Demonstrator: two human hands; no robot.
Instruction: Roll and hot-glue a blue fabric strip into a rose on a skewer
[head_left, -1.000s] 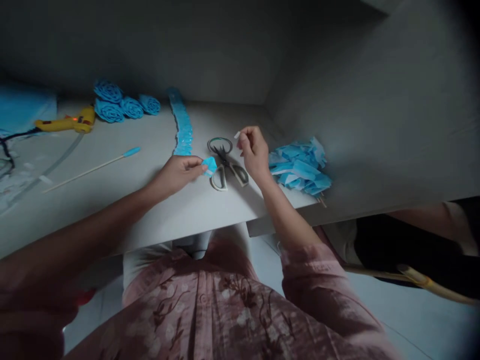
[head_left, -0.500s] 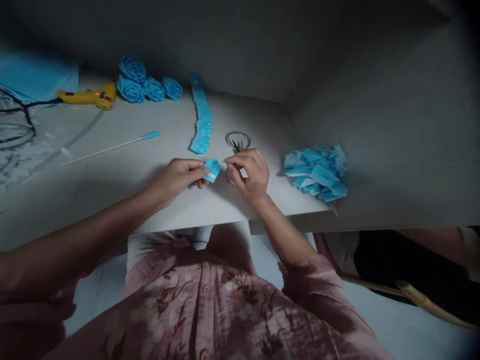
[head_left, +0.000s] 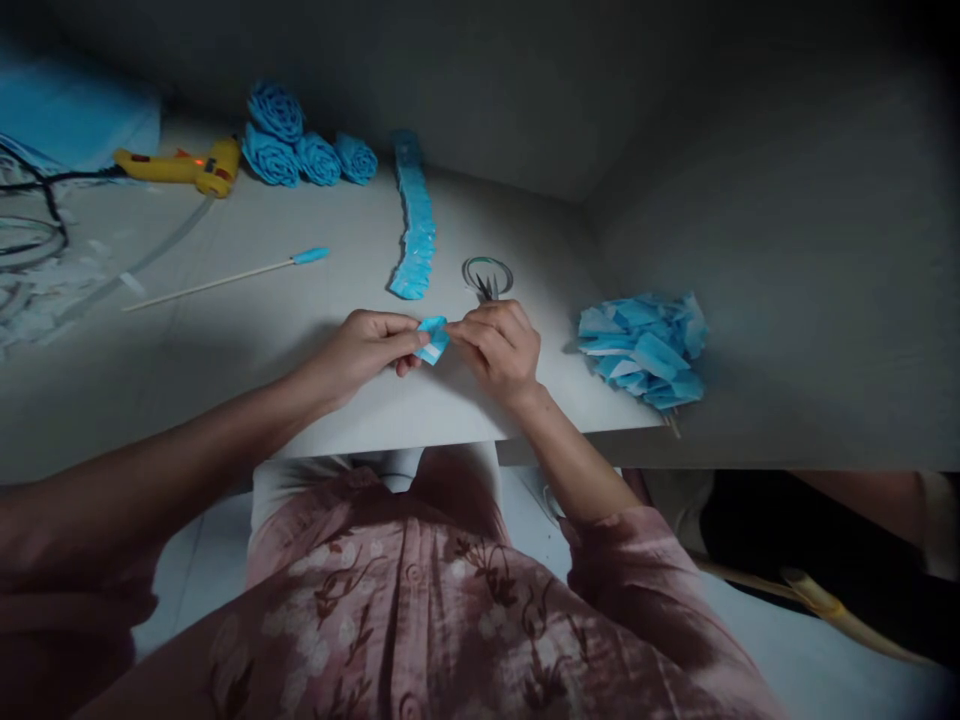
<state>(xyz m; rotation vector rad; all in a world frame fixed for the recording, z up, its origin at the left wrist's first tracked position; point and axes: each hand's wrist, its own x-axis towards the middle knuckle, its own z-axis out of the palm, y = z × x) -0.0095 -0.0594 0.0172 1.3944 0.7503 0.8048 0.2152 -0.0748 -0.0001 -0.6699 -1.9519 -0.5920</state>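
Observation:
My left hand (head_left: 367,347) pinches a small folded blue paper piece (head_left: 433,338) just above the white table (head_left: 247,330) near its front edge. My right hand (head_left: 499,348) has its fingertips on the same piece from the right, both hands meeting at it. Scissors (head_left: 487,277) lie right behind my right hand, mostly hidden by it. A strip of folded blue pieces (head_left: 414,228) runs away from the hands toward the wall.
A heap of blue paper pieces (head_left: 643,347) lies to the right. Blue paper roses (head_left: 300,148) and a yellow glue gun (head_left: 184,167) sit at the back left, with a thin stick (head_left: 225,278) in front. Another person's arm (head_left: 892,495) shows at lower right.
My right hand came down from above the scissors, where it held a small white bit, and moved left to meet the blue piece in my left hand. The view shifted slightly.

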